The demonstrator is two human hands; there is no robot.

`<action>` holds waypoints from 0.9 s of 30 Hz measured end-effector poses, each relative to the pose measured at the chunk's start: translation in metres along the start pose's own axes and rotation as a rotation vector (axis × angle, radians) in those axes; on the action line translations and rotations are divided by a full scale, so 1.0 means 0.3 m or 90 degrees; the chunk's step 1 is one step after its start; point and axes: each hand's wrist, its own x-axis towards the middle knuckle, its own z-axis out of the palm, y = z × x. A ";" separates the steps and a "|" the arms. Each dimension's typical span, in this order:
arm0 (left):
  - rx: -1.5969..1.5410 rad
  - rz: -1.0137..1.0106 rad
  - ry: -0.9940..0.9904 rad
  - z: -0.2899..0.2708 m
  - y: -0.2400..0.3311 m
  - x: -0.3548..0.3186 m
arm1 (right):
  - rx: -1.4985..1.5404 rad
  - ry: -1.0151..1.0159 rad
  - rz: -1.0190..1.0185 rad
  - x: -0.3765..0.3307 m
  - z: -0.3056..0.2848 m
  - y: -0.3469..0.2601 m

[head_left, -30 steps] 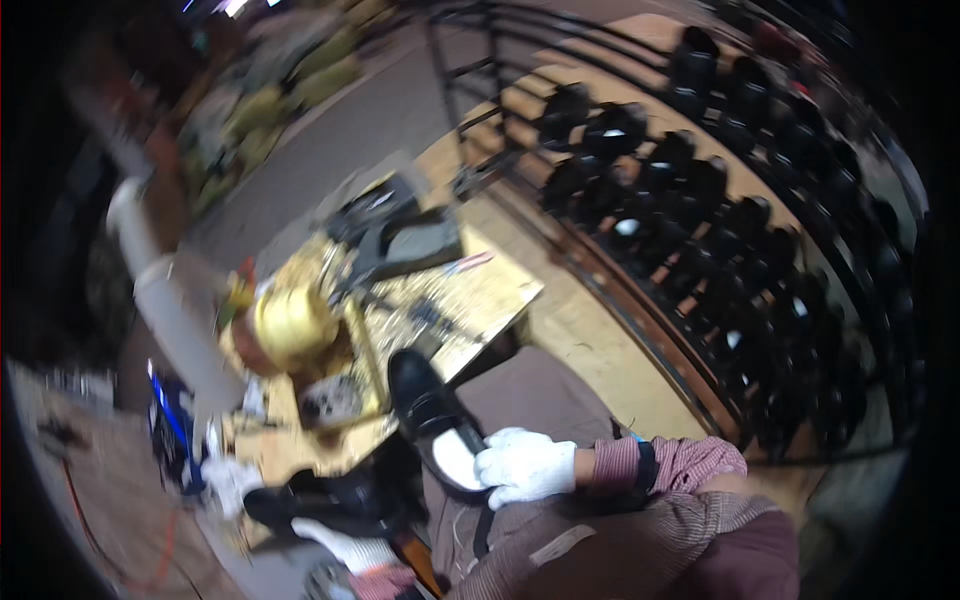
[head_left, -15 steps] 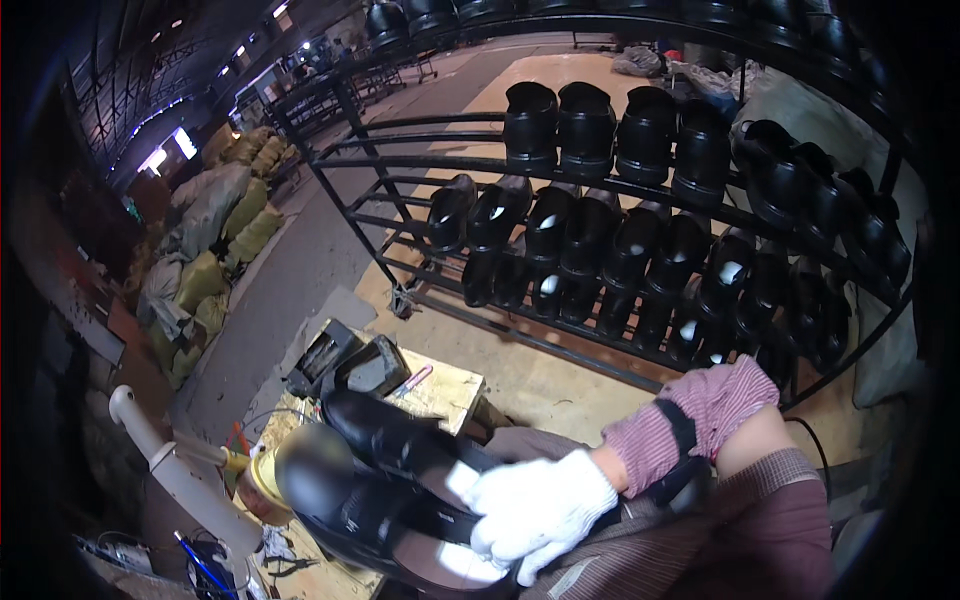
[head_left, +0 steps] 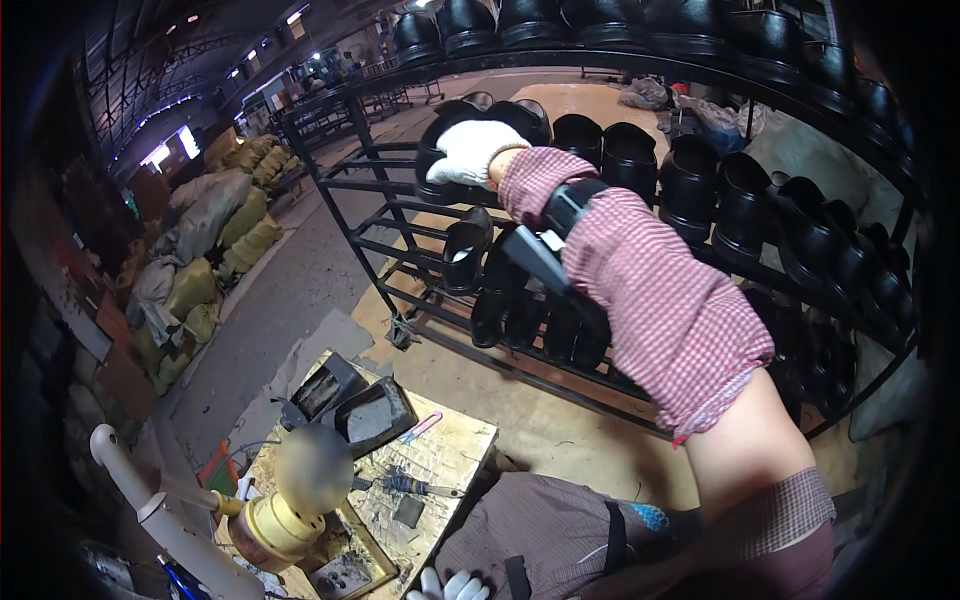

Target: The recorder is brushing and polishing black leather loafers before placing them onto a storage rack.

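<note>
My right hand (head_left: 478, 152), in a white knit glove, is stretched out to the left end of a rack shelf. Its fingers close round a pair of black shoes (head_left: 440, 130), partly hidden behind the glove. Further black shoes (head_left: 628, 155) line the same shelf to the right. At the lower edge only the gloved fingers of my left hand (head_left: 450, 584) show, apart and holding nothing, near the wooden bench (head_left: 455, 440).
On the bench are black trays (head_left: 375, 415), a pink-handled tool (head_left: 424, 425), a soldering-iron-like tool (head_left: 410, 486) and a yellow lamp-like fitting (head_left: 275, 530) beside a pale pipe (head_left: 180, 530). The metal rack (head_left: 350, 225) holds several shoe rows. Sacks (head_left: 210, 215) are piled left.
My right hand has moved from above the bench up and forward to the rack, carrying the black shoes. The bench top they covered now shows. My left hand's fingers have come into view.
</note>
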 end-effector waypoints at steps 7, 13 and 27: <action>0.031 0.005 0.008 -0.006 0.007 -0.032 | -0.140 0.229 -0.117 -0.184 0.089 -0.038; 0.082 0.027 -0.053 0.041 -0.011 -0.048 | -0.105 0.205 -0.344 -0.794 -0.163 0.070; 0.144 0.142 -0.118 0.129 -0.012 -0.270 | -0.214 0.322 0.413 -1.494 -1.252 0.881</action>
